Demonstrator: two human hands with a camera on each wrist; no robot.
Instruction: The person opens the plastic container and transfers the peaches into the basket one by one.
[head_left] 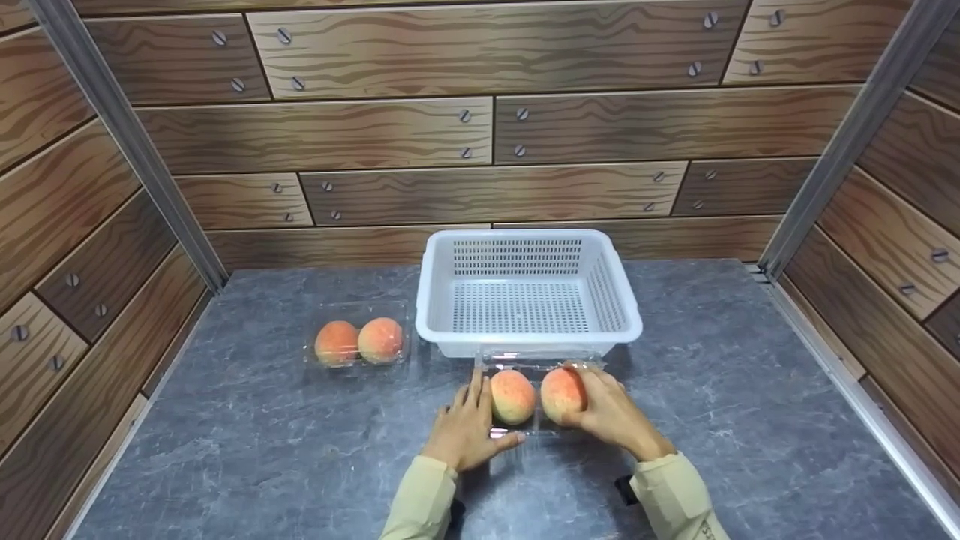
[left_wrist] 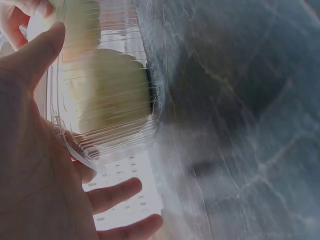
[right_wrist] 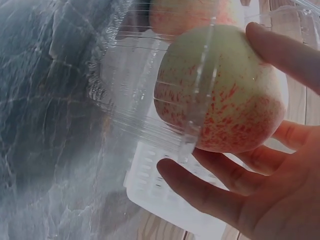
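In the head view, my right hand [head_left: 611,409] grips a peach [head_left: 562,396], thumb at the front and fingers behind. The right wrist view has this peach [right_wrist: 220,90] partly inside a clear plastic container [right_wrist: 130,120]. A second peach [head_left: 513,397] sits in the container's left half. My left hand [head_left: 469,431] lies against the container's left side, fingers fairly straight. Its thumb [left_wrist: 42,55] touches the rim in the left wrist view. The clear container [head_left: 537,431] stands on the table, its raised back part close to the basket.
A white perforated basket [head_left: 529,337] stands behind the container. To the left, another clear container [head_left: 397,311] holds two peaches [head_left: 360,341]. The grey marbled tabletop [head_left: 247,442] is bounded by wood-patterned walls [head_left: 375,135] and metal edges.
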